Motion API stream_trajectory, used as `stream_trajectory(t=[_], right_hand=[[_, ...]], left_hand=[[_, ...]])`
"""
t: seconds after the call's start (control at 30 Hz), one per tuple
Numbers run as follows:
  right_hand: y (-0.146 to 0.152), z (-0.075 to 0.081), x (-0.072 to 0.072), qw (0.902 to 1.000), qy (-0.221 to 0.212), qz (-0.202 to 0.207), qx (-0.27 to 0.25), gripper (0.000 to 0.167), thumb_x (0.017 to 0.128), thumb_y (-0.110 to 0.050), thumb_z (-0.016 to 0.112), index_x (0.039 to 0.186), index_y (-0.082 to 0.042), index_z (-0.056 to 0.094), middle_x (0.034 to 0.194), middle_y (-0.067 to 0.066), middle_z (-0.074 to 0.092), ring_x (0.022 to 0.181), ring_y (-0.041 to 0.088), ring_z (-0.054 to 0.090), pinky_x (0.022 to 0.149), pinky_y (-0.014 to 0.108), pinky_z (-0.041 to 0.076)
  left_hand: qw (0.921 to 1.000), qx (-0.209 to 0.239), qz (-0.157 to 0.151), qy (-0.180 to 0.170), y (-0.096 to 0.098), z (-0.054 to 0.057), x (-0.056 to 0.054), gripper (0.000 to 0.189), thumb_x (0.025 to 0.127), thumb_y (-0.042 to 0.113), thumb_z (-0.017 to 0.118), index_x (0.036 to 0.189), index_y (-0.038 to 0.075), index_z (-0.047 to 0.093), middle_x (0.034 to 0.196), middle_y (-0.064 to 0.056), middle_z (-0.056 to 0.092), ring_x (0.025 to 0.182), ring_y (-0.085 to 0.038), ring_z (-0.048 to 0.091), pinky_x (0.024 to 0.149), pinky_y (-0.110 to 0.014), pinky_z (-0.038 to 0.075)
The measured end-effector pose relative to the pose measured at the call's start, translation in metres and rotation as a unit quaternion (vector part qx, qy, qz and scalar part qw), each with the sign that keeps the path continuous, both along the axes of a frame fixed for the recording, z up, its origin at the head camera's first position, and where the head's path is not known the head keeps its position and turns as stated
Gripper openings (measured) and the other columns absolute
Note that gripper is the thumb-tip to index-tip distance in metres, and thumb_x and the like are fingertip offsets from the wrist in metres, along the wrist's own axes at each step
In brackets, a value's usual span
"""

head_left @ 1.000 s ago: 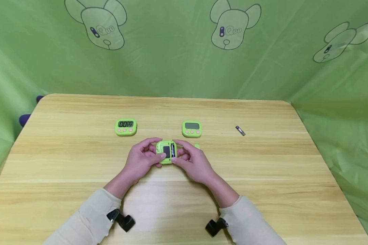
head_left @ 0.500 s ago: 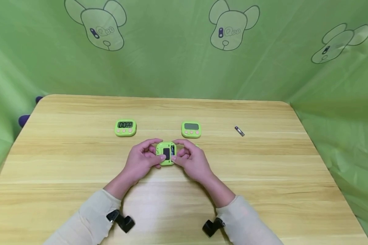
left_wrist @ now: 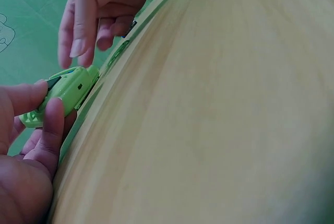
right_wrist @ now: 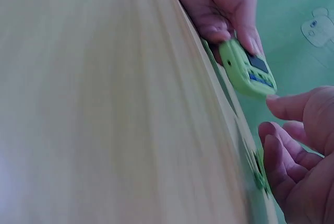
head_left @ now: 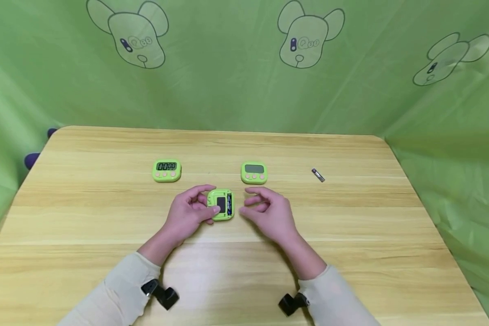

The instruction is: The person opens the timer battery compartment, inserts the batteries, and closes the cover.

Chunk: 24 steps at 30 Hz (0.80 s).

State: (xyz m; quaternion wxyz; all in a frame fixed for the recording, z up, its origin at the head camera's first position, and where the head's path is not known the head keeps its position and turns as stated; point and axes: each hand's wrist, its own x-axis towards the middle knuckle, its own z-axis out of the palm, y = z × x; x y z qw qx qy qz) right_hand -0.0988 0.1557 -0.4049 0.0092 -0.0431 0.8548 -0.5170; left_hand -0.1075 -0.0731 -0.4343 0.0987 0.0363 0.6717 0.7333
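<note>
My left hand (head_left: 187, 213) grips a green digital timer (head_left: 223, 216) by its left side, with the back turned up and the thumb across it. In that back I see a dark square pad (head_left: 221, 203) and an uncovered slot, where a small battery (head_left: 229, 204) lies. Just right of the timer hovers my right hand (head_left: 272, 216), apart from it, fingers loosely bent and holding nothing. The right wrist view shows the gap between the right thumb (right_wrist: 289, 105) and the timer (right_wrist: 237, 70).
Behind the hands, one green timer (head_left: 166, 170) displaying zeros lies on the left. Another, blank-screened timer (head_left: 254, 173) lies nearer the middle. A loose battery (head_left: 318, 175) is farther right on the wooden table (head_left: 244, 280). Green cloth (head_left: 228, 90) hangs behind the table.
My right hand has let go of the timer and drawn back to the right, leaving the battery in the slot fully visible. My left hand keeps its hold in nearly the same place.
</note>
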Motion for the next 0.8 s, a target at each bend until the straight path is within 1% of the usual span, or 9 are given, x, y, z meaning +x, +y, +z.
stream_trajectory(t=[0.2,0.3,0.47,0.63,0.7,0.8], right_hand=[[0.020,-0.002,-0.005,0.9960,0.025,-0.055,0.066,0.037,0.078,-0.008,0.086,0.113,-0.007,0.072,0.091,0.003,0.072,0.071,0.017,0.065,0.065,0.028,0.058],[0.025,-0.004,-0.009,0.9933,0.030,-0.065,0.091,0.037,0.077,-0.011,0.088,0.111,-0.008,0.073,0.091,0.004,0.072,0.073,0.016,0.065,0.067,0.030,0.058],[0.025,-0.007,-0.013,0.9893,0.025,-0.063,0.129,0.038,0.077,-0.013,0.088,0.112,-0.008,0.072,0.094,0.003,0.070,0.074,0.016,0.063,0.068,0.032,0.057],[0.023,-0.002,-0.015,0.9865,0.001,-0.066,0.150,0.039,0.077,-0.007,0.087,0.112,-0.008,0.070,0.091,0.003,0.070,0.077,0.018,0.063,0.071,0.032,0.057],[0.022,0.001,-0.015,0.9866,-0.013,-0.054,0.154,0.038,0.077,-0.004,0.086,0.111,-0.007,0.070,0.089,0.003,0.070,0.078,0.018,0.063,0.072,0.032,0.057],[0.022,0.004,-0.015,0.9865,-0.034,-0.018,0.159,0.032,0.078,0.000,0.084,0.107,-0.007,0.071,0.087,0.001,0.068,0.078,0.018,0.062,0.072,0.032,0.056]], left_hand=[[1.0000,-0.001,-0.002,0.004,-0.001,-0.001,-0.001,0.055,0.079,-0.010,0.078,0.131,0.001,0.061,0.093,-0.015,0.053,0.063,-0.018,0.063,0.061,-0.041,0.063],[1.0000,-0.003,-0.001,0.007,-0.001,0.000,-0.001,0.055,0.080,-0.009,0.078,0.131,0.000,0.061,0.093,-0.015,0.053,0.063,-0.017,0.063,0.061,-0.041,0.063],[1.0000,0.001,0.001,0.003,0.000,0.000,0.001,0.054,0.080,-0.010,0.078,0.130,0.002,0.062,0.091,-0.015,0.053,0.062,-0.018,0.063,0.060,-0.042,0.062],[1.0000,0.001,0.000,0.005,0.000,0.000,0.001,0.054,0.080,-0.009,0.078,0.129,0.004,0.063,0.090,-0.015,0.054,0.062,-0.019,0.063,0.060,-0.042,0.062],[1.0000,-0.001,0.001,0.007,0.000,0.000,0.001,0.054,0.079,-0.009,0.079,0.129,0.003,0.063,0.091,-0.016,0.054,0.062,-0.019,0.063,0.060,-0.042,0.062],[1.0000,-0.003,-0.001,0.007,0.000,0.000,0.000,0.054,0.080,-0.009,0.079,0.130,0.003,0.063,0.091,-0.016,0.054,0.062,-0.018,0.063,0.060,-0.042,0.062]])
